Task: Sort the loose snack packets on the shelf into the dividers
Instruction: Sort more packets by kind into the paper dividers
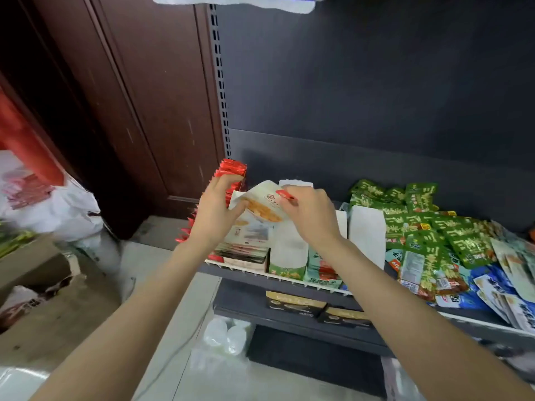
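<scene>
**Snack packet held over the shelf dividers**

Snack packet (pixel 260 205), white with a red tag and orange food picture, is up over the left dividers (pixel 366 233); its writing is too blurry to read. Green packets (pixel 417 224) lie piled loose to the right, blue ones (pixel 474 293) near the shelf (pixel 289 287) front. The left hand (pixel 215 211) and right hand (pixel 309 214) both pinch the packet with curled fingers.
</scene>
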Demonstrator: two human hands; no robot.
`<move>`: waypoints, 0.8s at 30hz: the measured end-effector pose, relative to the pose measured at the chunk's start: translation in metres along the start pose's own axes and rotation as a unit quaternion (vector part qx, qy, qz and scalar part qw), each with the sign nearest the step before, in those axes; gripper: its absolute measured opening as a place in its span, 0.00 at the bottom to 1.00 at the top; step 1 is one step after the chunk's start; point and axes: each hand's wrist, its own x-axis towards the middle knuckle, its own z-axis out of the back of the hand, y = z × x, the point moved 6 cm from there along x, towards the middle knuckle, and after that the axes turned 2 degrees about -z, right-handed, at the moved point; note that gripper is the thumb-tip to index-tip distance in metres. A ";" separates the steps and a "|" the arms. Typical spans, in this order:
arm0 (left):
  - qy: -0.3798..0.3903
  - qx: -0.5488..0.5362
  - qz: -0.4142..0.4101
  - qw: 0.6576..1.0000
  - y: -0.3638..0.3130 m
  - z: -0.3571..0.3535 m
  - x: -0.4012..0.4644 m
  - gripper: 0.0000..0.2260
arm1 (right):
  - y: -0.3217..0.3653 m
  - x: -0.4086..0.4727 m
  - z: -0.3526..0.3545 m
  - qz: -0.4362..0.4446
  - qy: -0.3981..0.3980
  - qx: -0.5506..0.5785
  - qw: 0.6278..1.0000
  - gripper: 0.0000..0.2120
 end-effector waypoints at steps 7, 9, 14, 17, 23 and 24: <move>0.112 -0.033 -0.022 0.993 0.024 0.011 -0.023 0.12 | 0.037 -0.002 -0.062 0.086 0.101 -0.213 0.968 0.09; 0.133 -0.037 -0.024 0.990 0.032 0.012 -0.031 0.12 | 0.021 -0.004 -0.070 -0.002 0.143 -0.099 0.985 0.14; 0.222 0.088 -0.090 0.967 0.051 -0.004 -0.038 0.22 | 0.001 -0.016 -0.094 -0.102 0.291 0.135 0.942 0.20; 0.208 0.138 -0.108 0.962 0.048 -0.007 -0.032 0.16 | -0.006 -0.014 -0.096 -0.113 0.263 0.123 0.950 0.17; 0.205 0.209 -0.078 0.953 0.030 -0.023 -0.022 0.15 | -0.020 -0.012 -0.087 -0.087 0.209 0.084 0.970 0.13; 0.204 0.199 -0.075 0.955 0.022 -0.029 -0.019 0.15 | -0.024 -0.011 -0.079 -0.092 0.186 0.099 0.973 0.13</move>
